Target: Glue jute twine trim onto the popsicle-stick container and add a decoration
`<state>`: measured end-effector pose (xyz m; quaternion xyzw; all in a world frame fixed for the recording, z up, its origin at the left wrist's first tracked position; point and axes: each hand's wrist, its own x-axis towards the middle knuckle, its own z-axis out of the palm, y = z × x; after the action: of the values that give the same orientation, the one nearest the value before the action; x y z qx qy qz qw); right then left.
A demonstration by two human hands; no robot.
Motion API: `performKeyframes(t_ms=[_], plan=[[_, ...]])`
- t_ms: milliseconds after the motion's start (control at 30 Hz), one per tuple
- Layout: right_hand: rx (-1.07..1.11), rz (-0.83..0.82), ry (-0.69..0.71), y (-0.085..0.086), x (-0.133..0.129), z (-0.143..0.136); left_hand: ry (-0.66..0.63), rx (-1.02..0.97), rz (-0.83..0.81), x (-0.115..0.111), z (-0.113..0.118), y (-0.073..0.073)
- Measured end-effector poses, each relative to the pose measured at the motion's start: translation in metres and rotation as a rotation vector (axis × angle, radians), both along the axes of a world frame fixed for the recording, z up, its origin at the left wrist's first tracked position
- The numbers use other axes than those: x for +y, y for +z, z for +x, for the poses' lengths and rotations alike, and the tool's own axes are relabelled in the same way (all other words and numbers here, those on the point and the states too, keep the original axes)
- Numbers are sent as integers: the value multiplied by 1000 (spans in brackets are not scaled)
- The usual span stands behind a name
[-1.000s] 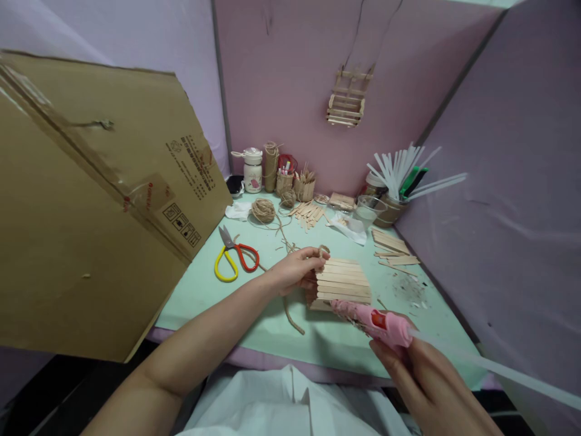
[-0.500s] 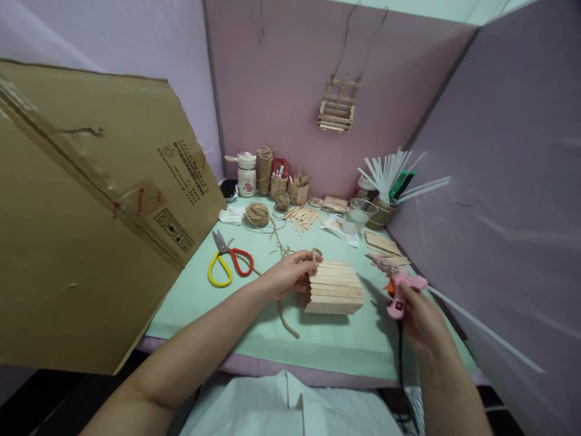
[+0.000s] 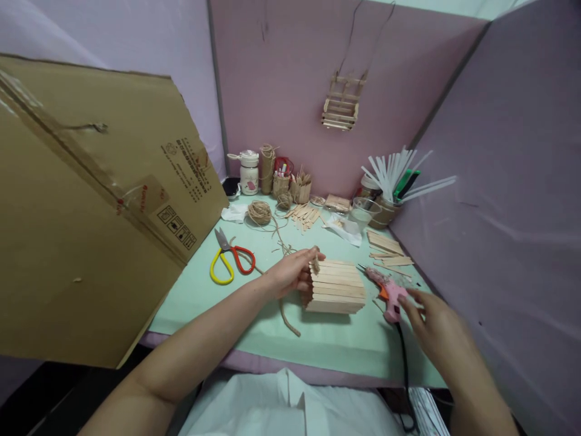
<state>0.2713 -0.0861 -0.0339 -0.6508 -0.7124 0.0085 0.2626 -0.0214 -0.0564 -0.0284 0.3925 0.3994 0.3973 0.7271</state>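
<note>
Head view, with clock directions read from the stick box [image 3: 338, 287] as centre and 12 o'clock toward the back wall [image 3: 281, 79]. The box lies near the front middle of the surface [image 3: 345, 357]. The hands are apart. The left hand [image 3: 295, 275] grips the box's 9 o'clock end, with a short twine piece [image 3: 315, 264] at its upper edge. The right hand [image 3: 433, 318] has its fingers parted at the rear of the glue gun [image 3: 391, 293] at 3 o'clock; contact cannot be confirmed.

Good practice: press the twine piece evenly against the stick edge, hold the box steady, and keep fingertips off any fresh glue. Glue itself is too small to make out. Let go of the gun only when it is stable. Its nozzle points toward 10 o'clock, near the box, so it is best kept off both the wood and the left hand.

Surroundings: scissors [image 3: 230, 259] lie between 9 and 10 o'clock, a twine ball [image 3: 259, 212] between 10 and 11, and a plastic cup [image 3: 367, 210] at 1. Obstructions: a loose twine strand [image 3: 287, 322] lies at 8 o'clock; the black power cord [image 3: 403, 348] between 4 and 5 could drag the gun.
</note>
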Motion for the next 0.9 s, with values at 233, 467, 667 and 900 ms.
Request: performKeyframes(t_ms=[233, 467, 667, 900], plan=[[9, 64, 771, 73, 63, -96, -7, -17, 3, -1, 1, 1], [-165, -373, 981, 80, 107, -134, 4, -45, 3, -1, 2, -1], [-442, -131, 791, 89, 65, -117, -1, -16, 7, -2, 2, 0], [-572, 134, 750, 79, 10, -102, 6, -3, 12, -1, 1, -1]])
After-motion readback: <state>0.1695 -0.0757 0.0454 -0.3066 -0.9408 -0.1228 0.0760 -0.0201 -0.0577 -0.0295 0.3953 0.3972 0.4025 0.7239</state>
